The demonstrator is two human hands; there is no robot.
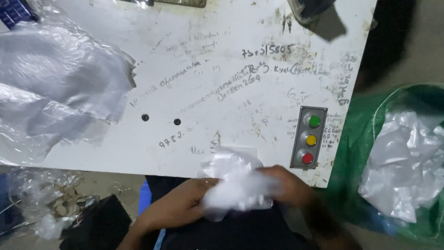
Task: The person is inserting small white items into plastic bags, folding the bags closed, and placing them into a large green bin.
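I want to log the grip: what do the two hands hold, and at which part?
Both hold one crumpled clear plastic bag. The left hand grips its left side, the right hand its right side; it is bunched between them at the table edge.

We hold a crumpled clear plastic bag point(233, 180) just off the near edge of the white tabletop point(222, 92), over our lap. Our left hand point(178, 208) grips its left side and our right hand point(289, 185) closes over its right side, both touching the plastic. On the tabletop's left edge lies a loose pile of clear plastic sheets point(55, 88). Near the right edge, close to the near right corner, sits a grey button panel point(309, 137) with green, yellow and red buttons. Handwriting covers the tabletop. Beside the table's right edge stands a green sack point(356, 153) holding more crumpled plastic point(402, 162).
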